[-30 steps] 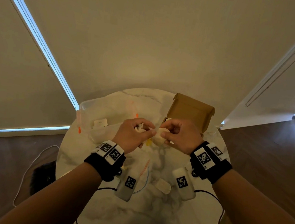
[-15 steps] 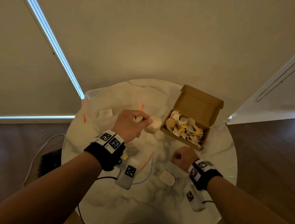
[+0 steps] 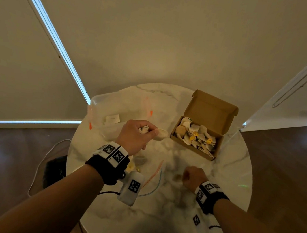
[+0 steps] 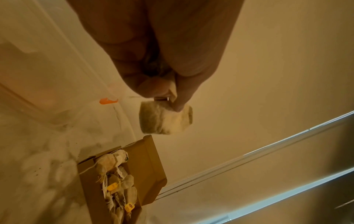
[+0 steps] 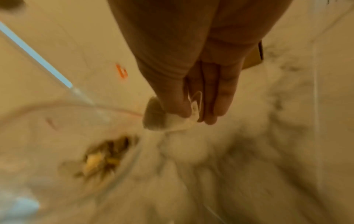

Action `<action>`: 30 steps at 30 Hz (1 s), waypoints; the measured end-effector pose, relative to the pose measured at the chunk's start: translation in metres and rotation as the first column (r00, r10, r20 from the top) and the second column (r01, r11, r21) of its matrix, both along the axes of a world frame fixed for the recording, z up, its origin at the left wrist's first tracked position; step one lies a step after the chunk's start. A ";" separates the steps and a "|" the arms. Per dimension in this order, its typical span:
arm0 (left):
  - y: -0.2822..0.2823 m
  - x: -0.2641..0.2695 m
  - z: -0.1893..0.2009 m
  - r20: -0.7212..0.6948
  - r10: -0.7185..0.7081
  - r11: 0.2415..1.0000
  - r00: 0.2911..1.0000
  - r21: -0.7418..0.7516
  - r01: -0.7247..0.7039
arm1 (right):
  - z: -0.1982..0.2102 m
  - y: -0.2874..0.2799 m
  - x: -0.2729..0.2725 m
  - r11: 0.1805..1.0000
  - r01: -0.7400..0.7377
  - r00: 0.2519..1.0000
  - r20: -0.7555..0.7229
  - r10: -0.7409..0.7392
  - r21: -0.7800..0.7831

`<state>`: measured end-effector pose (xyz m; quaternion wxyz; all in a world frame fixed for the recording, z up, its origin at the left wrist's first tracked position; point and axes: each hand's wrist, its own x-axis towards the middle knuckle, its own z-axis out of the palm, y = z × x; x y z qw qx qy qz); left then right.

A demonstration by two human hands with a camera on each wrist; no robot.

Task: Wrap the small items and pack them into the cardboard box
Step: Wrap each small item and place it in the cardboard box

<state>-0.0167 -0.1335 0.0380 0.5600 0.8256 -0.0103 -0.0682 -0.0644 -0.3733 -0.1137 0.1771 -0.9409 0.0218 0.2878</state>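
Room: a round marble surface [image 3: 166, 213] stood against a plain beige wall, with dark wood floor to either side.
Box: the cardboard box [image 3: 205, 110] sat open at the far right of the surface, lid tilted back, already filled with wrapped tea bags [image 3: 194, 136], several showing yellow tags.
Left hand: the left hand [image 3: 135, 135] was raised above the surface, just left of the box; its grip pinched the paper tag [image 4: 172, 94] of a tea bag [image 4: 164, 119], which hung below the fingertips, with crumpled white paper [image 3: 144, 129] bunched in the fist.
Right hand: the right hand [image 3: 192, 177] was low over the near right of the surface, well apart from the box; its grip, thumb against straight fingers, pinched a second tea bag [image 5: 159, 119]. That view was blurred.
Other things: a clear plastic tub [image 3: 99, 110] with orange clips stood at the far left; a clear zip bag [image 3: 153, 175] lay between the hands.
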 end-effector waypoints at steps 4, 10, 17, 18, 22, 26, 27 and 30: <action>0.000 0.005 0.002 0.020 -0.014 1.000 1.000 0.009 0.014 | 0.052 -0.010 0.018 0.966 0.054 0.941 0.311 -0.133 0.251; -0.013 0.010 0.005 0.010 -0.118 0.993 0.993 -0.011 0.118 | 0.135 -0.009 0.042 0.890 0.071 0.846 0.446 -0.293 0.451; -0.028 0.013 0.007 0.130 -0.189 0.981 0.973 -0.008 0.192 | 0.180 0.012 0.045 0.841 -0.048 0.876 0.427 -0.224 0.539; -0.029 0.014 0.007 0.144 -0.193 0.981 0.971 -0.005 0.195 | 0.180 0.013 0.045 0.836 -0.072 0.880 0.429 -0.203 0.544; -0.032 0.015 0.002 0.150 -0.164 0.986 0.975 -0.001 0.166 | 0.175 0.016 0.045 0.818 -0.093 0.881 0.430 -0.199 0.568; -0.036 0.021 -0.005 0.145 -0.128 0.992 0.981 0.027 0.125 | 0.172 0.015 0.048 0.774 -0.074 0.884 0.401 -0.241 0.629; -0.038 0.023 -0.007 0.144 -0.121 0.992 0.982 0.034 0.118 | 0.172 0.015 0.049 0.769 -0.077 0.885 0.398 -0.240 0.634; -0.046 0.027 -0.009 0.139 -0.124 0.992 0.982 0.038 0.120 | 0.172 0.011 0.056 0.792 -0.059 0.903 0.371 -0.217 0.607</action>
